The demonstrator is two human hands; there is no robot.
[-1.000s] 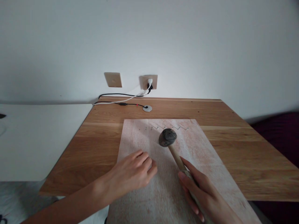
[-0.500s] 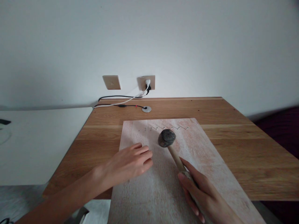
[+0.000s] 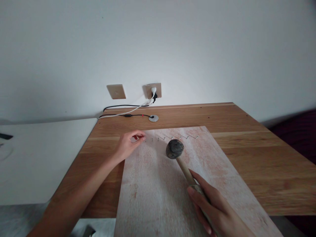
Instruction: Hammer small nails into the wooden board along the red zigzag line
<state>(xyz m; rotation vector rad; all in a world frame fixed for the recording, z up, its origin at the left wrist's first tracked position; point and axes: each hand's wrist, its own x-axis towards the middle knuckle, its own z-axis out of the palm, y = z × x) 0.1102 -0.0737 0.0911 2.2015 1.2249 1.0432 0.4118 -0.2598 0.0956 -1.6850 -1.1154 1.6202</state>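
My right hand (image 3: 209, 205) is wrapped round the wooden handle of a mallet (image 3: 175, 149) with a dark, thick head. The mallet head is over the upper middle of a whitish, reddish-streaked board (image 3: 148, 184), in front of a row of small nails. Several of these nails (image 3: 187, 137) stand along the board's far part, and some cast slanting shadows. At the row's left end, my left hand (image 3: 129, 143) has thumb and forefinger pinched together above the board's far left corner. Whatever lies between those fingertips is too small to make out.
The board lies on a wooden table (image 3: 247, 158). A white surface (image 3: 44, 158) adjoins it on the left. Behind are a wall socket (image 3: 154, 91) with plugs, a switch plate (image 3: 116, 91), cables (image 3: 123, 115) and a round cable grommet (image 3: 153, 118). Dark purple fabric (image 3: 296, 135) shows at right.
My left hand has moved away from me and to the left, from the board's middle to the left end of the nail row, its fingertips now pinched. The mallet stays nearly where it was.
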